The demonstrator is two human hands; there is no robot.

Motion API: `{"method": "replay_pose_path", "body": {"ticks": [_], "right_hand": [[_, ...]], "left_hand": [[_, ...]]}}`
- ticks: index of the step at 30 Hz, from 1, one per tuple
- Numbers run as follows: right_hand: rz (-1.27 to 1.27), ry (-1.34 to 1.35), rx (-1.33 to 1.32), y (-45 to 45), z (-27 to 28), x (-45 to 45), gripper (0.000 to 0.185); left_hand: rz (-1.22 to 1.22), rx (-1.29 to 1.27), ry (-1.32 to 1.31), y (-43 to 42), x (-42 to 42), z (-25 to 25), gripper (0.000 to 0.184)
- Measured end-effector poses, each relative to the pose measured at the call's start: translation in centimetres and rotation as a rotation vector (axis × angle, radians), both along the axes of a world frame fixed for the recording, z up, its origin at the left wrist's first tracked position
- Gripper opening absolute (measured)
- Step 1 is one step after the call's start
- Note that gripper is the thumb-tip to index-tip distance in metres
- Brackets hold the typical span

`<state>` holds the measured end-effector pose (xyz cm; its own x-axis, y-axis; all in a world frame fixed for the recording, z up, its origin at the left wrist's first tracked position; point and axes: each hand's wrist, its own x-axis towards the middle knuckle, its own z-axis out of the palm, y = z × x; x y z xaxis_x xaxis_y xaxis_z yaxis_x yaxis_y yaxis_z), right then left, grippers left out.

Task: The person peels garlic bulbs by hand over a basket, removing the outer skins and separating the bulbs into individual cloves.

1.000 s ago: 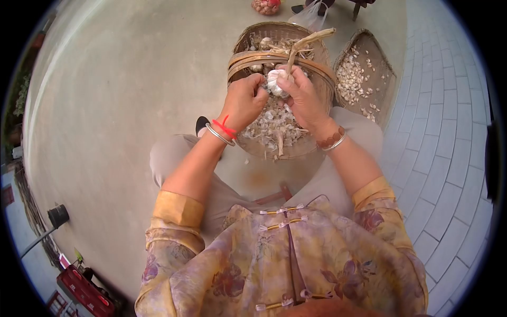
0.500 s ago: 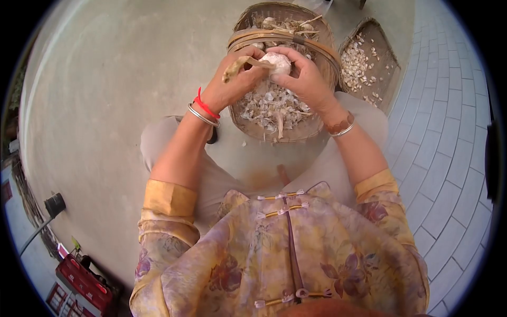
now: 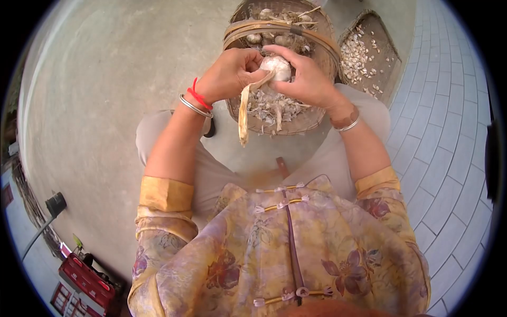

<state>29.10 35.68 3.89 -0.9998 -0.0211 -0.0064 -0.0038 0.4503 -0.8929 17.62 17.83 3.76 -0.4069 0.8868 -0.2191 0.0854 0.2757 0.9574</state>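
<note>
A whitish garlic bulb [image 3: 277, 67] is between my two hands, above a woven basket. My right hand [image 3: 309, 79] curls around its right side, fingers over the top and thumb below. My left hand [image 3: 237, 73] is closed at the bulb's left side, thumb and fingers pinched together; what exactly they pinch is hard to make out. From the bulb a long dry stalk [image 3: 244, 113] bends down under my left thumb and hangs loose. Beneath my hands, the basket [image 3: 311, 122] holds papery skins [image 3: 272, 108] and, toward the back, several whole bulbs [image 3: 283, 40].
The basket's bamboo handle [image 3: 259, 27] arches across just beyond my hands. At the right, a woven tray [image 3: 388, 66] carries loose garlic cloves [image 3: 354, 59]. My knees flank the basket. Grey paving [image 3: 438, 132] runs along the right, and a red object [image 3: 87, 280] stands at lower left.
The bulb has turned in my hands; its stalk, which pointed left across my left hand, now hangs downward. My left hand has shifted slightly left, and the view has moved a little.
</note>
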Motion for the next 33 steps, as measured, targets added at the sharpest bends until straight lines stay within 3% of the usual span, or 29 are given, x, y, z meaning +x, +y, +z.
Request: {"method": "replay_pose_path", "body": {"ticks": [2, 4, 8, 13, 17, 24, 25, 27, 30, 33], "right_hand": [[-0.066, -0.011, 0.001, -0.2, 0.1, 0.0, 0.063], [-0.191, 0.058, -0.167, -0.2, -0.5, -0.2, 0.053], [-0.187, -0.02, -0.223, 0.1, -1.1, -0.6, 0.046], [-0.21, 0.148, 0.05, 0.0, -1.5, -0.7, 0.044], [-0.207, 0.111, 0.006, -0.4, -1.4, -0.5, 0.044], [-0.225, -0.068, -0.597, 0.2, -1.7, -0.8, 0.039], [-0.226, -0.096, -0.758, 0.2, -1.7, -0.8, 0.039], [-0.22, -0.111, -0.813, 0.2, -1.7, -0.9, 0.039], [-0.198, -0.11, -0.918, 0.6, -2.1, -1.1, 0.039], [-0.167, -0.112, -0.974, 0.8, -1.8, -1.2, 0.04]], "left_hand": [[0.061, 0.044, -0.017, 0.5, 0.5, -0.4, 0.025], [0.235, 0.034, -0.201, 1.2, 0.6, -0.3, 0.026], [0.239, -0.032, -0.202, 1.7, 0.5, -0.2, 0.028], [0.243, 0.038, -0.171, 1.6, 0.6, -0.5, 0.03], [0.302, 0.014, -0.21, 2.0, 0.5, -1.7, 0.018], [0.285, 0.037, -0.187, 1.7, 0.6, -0.5, 0.013], [0.276, 0.035, -0.096, 1.7, 0.6, -0.7, 0.014], [0.268, 0.035, -0.005, 1.6, 0.8, -1.1, 0.015], [0.195, 0.012, 0.572, 1.8, 1.5, -1.9, 0.016], [0.129, -0.027, 0.699, 1.4, 2.1, -2.5, 0.017]]}}
